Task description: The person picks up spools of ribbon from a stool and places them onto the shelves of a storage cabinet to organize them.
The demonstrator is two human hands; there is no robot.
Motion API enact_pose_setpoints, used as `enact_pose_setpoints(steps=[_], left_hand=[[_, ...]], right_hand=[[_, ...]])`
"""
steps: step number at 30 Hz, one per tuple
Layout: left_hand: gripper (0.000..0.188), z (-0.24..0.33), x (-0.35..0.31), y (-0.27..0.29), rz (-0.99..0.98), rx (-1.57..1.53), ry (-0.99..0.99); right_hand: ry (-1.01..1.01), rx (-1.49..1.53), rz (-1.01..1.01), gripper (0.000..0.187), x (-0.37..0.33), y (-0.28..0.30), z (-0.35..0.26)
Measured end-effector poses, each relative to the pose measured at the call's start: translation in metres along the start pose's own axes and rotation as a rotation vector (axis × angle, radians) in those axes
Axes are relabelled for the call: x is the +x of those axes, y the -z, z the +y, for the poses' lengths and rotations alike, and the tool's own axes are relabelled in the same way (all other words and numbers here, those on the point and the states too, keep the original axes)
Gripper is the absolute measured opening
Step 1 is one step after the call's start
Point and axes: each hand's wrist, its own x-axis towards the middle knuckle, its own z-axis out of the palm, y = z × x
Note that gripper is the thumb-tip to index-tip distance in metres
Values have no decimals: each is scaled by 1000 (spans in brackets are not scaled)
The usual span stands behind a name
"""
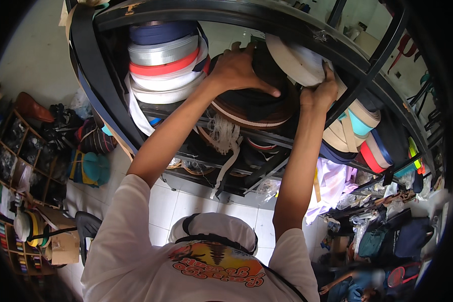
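Note:
My left hand (242, 73) lies over a large black roll of webbing (267, 108) on the rack, fingers and thumb spread across its top. Just to the right, my right hand (321, 91) has its fingers closed on the near edge of a white webbing roll (297, 63), which is tilted. The inner side of that roll is partly behind the rack's upper bar. Beneath the black roll is a brown-and-pale striped roll (249, 121), with frayed white threads (224, 133) hanging below it.
A stack of blue, silver, red and white rolls (163, 65) stands left of my hands. Black rack bars (236, 15) cross above and between. More rolls (352, 128) sit at the right. Shelves (25, 156) line the far left. Another person (355, 287) is at lower right.

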Motion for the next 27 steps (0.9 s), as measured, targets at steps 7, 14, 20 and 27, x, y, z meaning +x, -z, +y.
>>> enact_pose_setpoints(steps=[7,14,20,27], left_hand=[[110,-10,5,-6,60,-47,-39],[81,-46,11,22,320,-526,-28],[85,-47,18,44,449,-611,-1],[88,-42,34,22,381,-129,-97]], right_hand=[[40,-89,50,30,-2,-1,8],[38,-36,53,31,-15,1,-1],[39,-227,-19,28,-22,12,11],[317,-1089,-23,29,-29,1,50]])
